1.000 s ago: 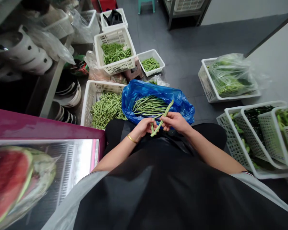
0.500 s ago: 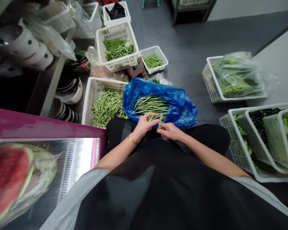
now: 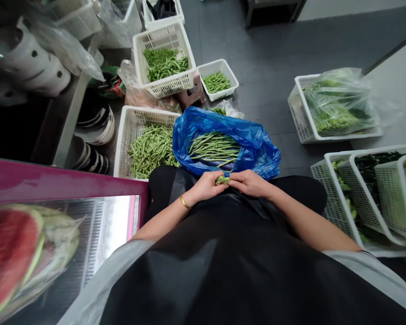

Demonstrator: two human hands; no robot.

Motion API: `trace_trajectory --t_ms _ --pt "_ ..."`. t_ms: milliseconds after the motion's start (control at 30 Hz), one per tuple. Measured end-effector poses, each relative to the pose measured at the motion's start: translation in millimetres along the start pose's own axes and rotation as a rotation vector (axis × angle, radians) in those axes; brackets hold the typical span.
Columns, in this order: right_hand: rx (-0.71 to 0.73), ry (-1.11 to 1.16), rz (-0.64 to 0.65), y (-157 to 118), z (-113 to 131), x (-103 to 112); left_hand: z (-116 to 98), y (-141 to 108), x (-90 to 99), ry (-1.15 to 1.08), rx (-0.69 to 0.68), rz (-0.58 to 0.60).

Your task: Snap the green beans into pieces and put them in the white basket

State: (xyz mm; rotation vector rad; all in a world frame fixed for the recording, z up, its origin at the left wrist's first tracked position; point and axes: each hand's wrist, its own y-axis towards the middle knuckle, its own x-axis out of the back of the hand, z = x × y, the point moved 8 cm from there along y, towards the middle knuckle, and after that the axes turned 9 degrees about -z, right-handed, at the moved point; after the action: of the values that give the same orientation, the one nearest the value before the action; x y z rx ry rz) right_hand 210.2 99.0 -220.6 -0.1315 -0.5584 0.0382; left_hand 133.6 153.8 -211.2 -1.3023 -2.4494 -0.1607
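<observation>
My left hand [image 3: 208,185], with a gold bangle at the wrist, is closed round a small bunch of green bean pieces [image 3: 222,180]. Right beside it, my right hand [image 3: 248,183] pinches the other end of the bunch. Both are held low in front of my dark apron, at the near edge of a blue plastic bag [image 3: 260,144]. Long green beans [image 3: 214,148] lie inside the open bag. Left of the bag, a white basket [image 3: 122,140] holds many short bean pieces [image 3: 152,151].
Beyond the bag stand a larger basket [image 3: 192,67] and a small basket [image 3: 235,83] of cut greens. Baskets of leafy vegetables [image 3: 328,169] line the right side. A pink-edged case [image 3: 71,180] with cut watermelon [image 3: 13,243] is at the near left.
My hands have come together and moved slightly down, away from the bag. The bean pieces, earlier upright and apart between my fingers, now lie across between both hands.
</observation>
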Motion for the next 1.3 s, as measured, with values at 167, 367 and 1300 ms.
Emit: trace_trajectory --t_ms 167,367,1300 --pt "-0.266 0.789 -0.224 -1.5 -28.0 -18.2 12.4 2.9 -3.8 -0.361 0.14 0.008" --pt "-0.079 0.002 -0.413 17.1 -20.0 10.3 50.6 6.5 -41.0 -0.903 0.58 0.126" --pt "-0.157 -0.98 0.083 142.9 -99.2 14.9 108.1 10.2 1.0 -1.147 0.807 -0.246"
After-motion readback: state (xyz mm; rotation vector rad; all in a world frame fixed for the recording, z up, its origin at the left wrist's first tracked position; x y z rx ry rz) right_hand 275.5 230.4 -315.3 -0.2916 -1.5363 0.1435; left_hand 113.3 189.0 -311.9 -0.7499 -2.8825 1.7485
